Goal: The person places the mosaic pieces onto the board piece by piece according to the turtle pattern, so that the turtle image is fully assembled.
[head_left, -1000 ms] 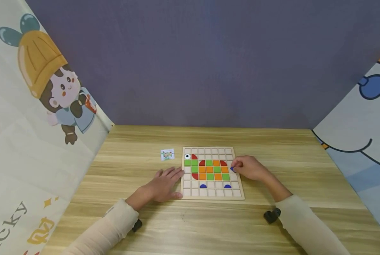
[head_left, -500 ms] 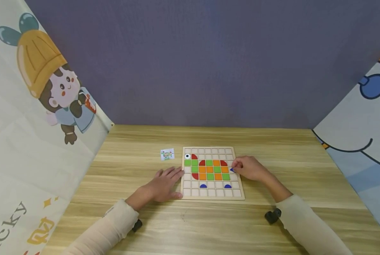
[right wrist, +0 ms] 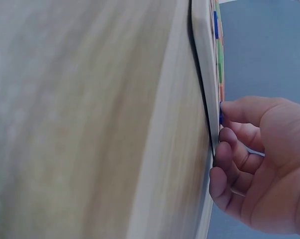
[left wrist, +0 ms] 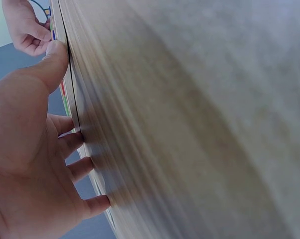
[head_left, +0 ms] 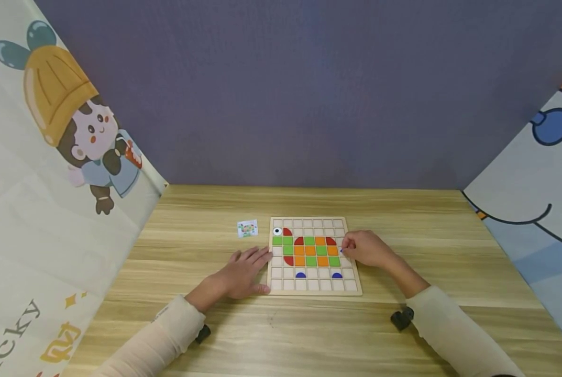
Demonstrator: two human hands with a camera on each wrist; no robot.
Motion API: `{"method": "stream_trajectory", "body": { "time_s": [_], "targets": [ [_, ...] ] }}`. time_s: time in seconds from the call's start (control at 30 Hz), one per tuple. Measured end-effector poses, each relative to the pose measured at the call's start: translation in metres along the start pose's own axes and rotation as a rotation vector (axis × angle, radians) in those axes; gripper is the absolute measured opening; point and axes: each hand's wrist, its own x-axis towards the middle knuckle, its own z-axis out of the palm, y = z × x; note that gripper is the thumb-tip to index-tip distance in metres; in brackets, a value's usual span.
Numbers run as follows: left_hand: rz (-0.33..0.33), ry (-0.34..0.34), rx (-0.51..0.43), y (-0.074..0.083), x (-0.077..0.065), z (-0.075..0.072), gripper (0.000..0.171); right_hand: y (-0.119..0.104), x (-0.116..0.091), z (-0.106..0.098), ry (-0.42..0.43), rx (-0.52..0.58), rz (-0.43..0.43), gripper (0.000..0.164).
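A wooden grid board [head_left: 309, 286] lies on the table. It bears a pattern of green, orange and red tiles, an eye tile [head_left: 277, 231] and two blue half-rounds [head_left: 300, 274] in a lower row. My left hand [head_left: 243, 267] lies flat on the table, its fingers straight and its thumb [left wrist: 52, 64] against the board's left edge. At the board's right side my right hand [head_left: 366, 248] has its fingers curled and pinches a small blue piece [right wrist: 221, 115] over a cell. Little of that piece shows.
A small picture card [head_left: 247, 228] lies on the wooden table [head_left: 450, 251], left of the board's far corner. Cartoon-printed cloth screens stand at the left [head_left: 50, 183] and right [head_left: 540, 199], with a purple wall [head_left: 309, 104] behind.
The right hand's fingers have drawn slightly in over the blue piece, so less of it shows. The left hand and the board have not moved.
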Motion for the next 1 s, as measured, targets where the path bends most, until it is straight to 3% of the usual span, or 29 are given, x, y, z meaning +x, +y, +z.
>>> {"method": "stream_trajectory", "body": {
  "time_s": [0.53, 0.7, 0.83, 1.0],
  "targets": [
    [0.000, -0.008, 0.017, 0.001, 0.002, 0.000, 0.088, 0.002, -0.002, 0.000, 0.014, -0.005, 0.009, 0.006],
    [0.001, -0.014, 0.004, -0.001, 0.003, -0.001, 0.090, 0.002, -0.004, -0.006, 0.052, -0.020, 0.009, 0.005],
    [0.018, -0.003, -0.022, -0.005, 0.000, -0.007, 0.089, 0.002, -0.006, -0.014, 0.095, -0.014, 0.009, 0.007],
    [0.053, 0.060, -0.046, -0.008, -0.001, -0.026, 0.087, 0.000, -0.011, -0.030, 0.142, -0.007, 0.018, 0.011]
  ]
}}
